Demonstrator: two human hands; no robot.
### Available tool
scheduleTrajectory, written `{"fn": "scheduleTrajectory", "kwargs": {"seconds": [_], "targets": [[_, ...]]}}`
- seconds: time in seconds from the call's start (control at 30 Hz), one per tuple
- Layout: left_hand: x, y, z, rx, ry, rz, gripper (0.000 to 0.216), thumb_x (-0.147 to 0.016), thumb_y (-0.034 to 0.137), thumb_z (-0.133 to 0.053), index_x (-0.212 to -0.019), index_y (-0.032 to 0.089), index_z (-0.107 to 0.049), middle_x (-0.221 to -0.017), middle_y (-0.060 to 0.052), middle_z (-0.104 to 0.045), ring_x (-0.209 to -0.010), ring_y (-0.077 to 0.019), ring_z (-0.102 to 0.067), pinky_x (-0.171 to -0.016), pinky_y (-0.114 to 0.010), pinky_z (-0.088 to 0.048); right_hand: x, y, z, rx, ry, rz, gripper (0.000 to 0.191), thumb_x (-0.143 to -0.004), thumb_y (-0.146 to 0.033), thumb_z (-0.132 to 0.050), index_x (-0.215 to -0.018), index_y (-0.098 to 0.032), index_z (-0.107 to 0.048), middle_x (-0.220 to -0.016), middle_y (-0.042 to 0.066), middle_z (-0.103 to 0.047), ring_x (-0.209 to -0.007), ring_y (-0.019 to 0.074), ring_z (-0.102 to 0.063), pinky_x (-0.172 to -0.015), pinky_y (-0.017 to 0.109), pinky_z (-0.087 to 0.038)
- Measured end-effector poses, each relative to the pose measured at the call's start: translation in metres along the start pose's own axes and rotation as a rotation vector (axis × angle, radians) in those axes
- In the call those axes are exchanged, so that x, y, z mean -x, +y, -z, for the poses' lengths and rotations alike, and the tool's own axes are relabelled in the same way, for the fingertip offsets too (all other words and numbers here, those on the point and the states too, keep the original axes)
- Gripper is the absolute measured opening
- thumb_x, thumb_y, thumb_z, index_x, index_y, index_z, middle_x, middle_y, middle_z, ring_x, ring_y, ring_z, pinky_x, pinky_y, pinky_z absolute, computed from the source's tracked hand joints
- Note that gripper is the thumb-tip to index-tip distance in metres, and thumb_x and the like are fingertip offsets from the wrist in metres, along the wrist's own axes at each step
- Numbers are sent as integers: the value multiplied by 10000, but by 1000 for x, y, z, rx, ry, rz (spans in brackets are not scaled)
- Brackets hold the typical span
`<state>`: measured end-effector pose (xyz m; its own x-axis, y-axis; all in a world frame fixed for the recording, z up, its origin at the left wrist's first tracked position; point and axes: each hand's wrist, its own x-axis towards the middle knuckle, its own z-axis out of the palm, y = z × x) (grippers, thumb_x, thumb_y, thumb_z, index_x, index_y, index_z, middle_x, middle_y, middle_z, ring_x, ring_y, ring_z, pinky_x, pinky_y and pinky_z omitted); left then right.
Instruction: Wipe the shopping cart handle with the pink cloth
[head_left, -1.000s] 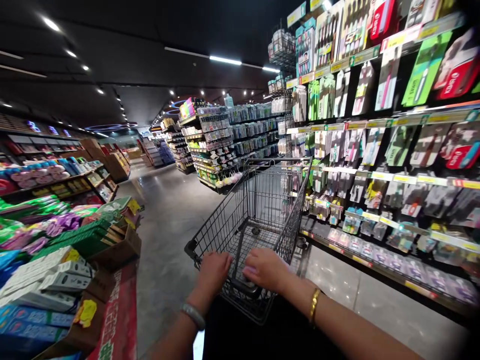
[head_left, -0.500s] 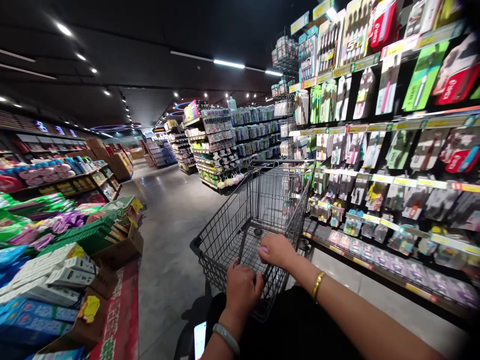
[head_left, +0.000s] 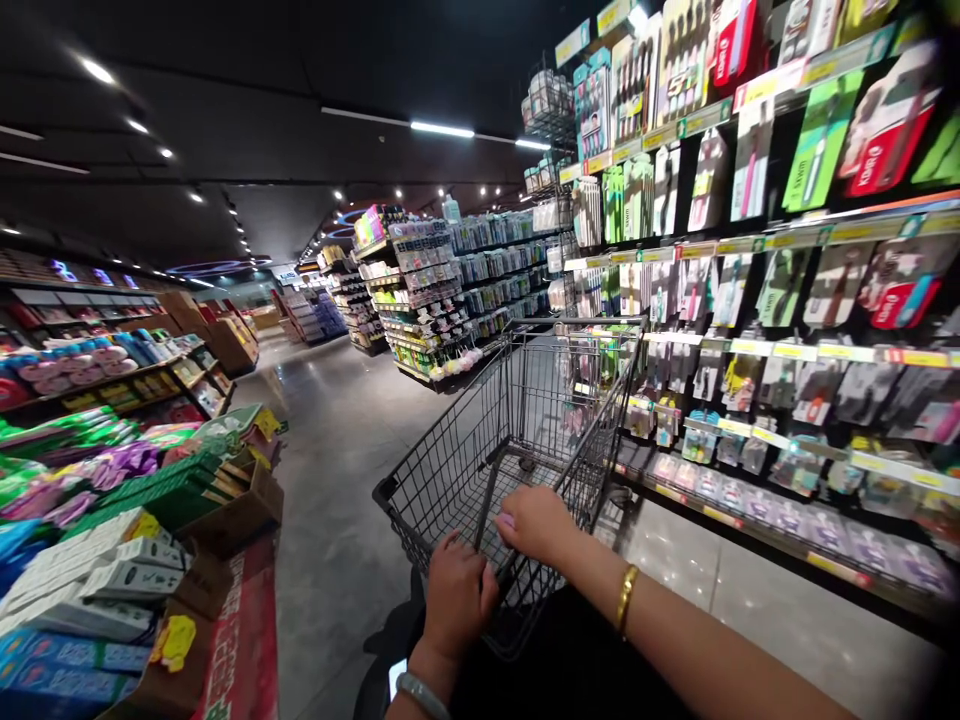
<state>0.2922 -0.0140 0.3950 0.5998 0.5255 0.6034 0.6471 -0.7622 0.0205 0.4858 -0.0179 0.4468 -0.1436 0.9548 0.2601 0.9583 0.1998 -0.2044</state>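
The left hand (head_left: pixel 455 596) and the right hand (head_left: pixel 534 522) both wrap tight around the near end of the dark grey wire shopping cart (head_left: pixel 517 440). The cart stands on the shiny grey floor (head_left: pixel 337 480), just beside the tall black shelf wall of hanging packets (head_left: pixel 787 300).

Cart (head_left: pixel 517 420) under both hands: dark wire metal, matt. Gold metal bangle (head_left: pixel 626 597), shiny, on right wrist. Floor (head_left: pixel 337 470) ahead: smooth, glossy grey. Left of left hand (head_left: pixel 454 600): brown cardboard boxes (head_left: pixel 240 500), matt. Right: glossy plastic-fronted packets (head_left: pixel 817 290).
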Motion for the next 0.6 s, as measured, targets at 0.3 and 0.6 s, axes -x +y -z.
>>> {"fn": "scheduleTrajectory", "kwargs": {"seconds": [0.3, 0.6], "targets": [[13, -29, 7, 60, -11, -86, 235, -855, 139, -383, -676, 225, -508, -651, -7, -553, -693, -187, -583, -1012, -479, -439, 5, -23, -3, -21, 32, -16, 353, -938, -452, -462, -902, -199, -704, -878, 99, -698, -799, 222, -650, -716, 322, -453], [8, -63, 8, 104, 21, -238, 213, -836, 90, -378, -704, 234, -462, -663, 11, -557, -674, -175, -589, -988, -433, -481, 6, -37, -5, -79, 76, -55, 270, -922, -426, -531, -920, -208, -690, -903, 96, -684, -840, 237, -644, -750, 353, -473]]}}
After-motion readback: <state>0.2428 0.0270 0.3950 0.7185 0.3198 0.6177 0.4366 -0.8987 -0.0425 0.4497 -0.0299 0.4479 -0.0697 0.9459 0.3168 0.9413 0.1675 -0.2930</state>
